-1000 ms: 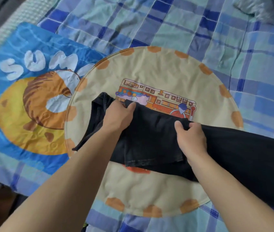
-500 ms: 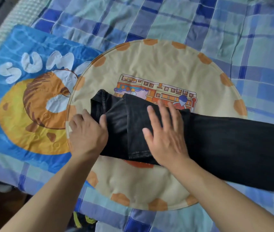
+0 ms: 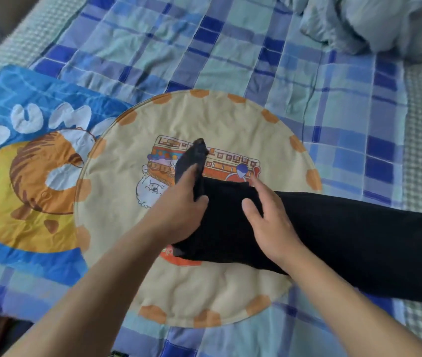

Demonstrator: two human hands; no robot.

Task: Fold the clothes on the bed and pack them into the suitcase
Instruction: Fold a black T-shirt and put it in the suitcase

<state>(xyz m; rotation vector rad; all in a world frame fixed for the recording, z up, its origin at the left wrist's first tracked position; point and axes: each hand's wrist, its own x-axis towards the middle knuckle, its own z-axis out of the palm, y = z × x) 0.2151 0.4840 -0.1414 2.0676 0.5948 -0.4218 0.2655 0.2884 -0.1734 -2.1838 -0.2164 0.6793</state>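
The left hand (image 3: 179, 212) is gripping the folded end of the black trousers (image 3: 333, 243) (lying across a round cream mat (image 3: 204, 292) on the bed), while the right hand (image 3: 269, 217) is pressing flat, fingers straight.

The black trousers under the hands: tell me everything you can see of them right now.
The black trousers look like dark denim. They lie across the round cream cushion and run right over the blue plaid bedspread. Their far right edge looks rough. The left hand grips the left end and lifts it into an upright fold, a corner standing above the cushion's print. The right hand presses flat on the cloth beside it. No suitcase shows.
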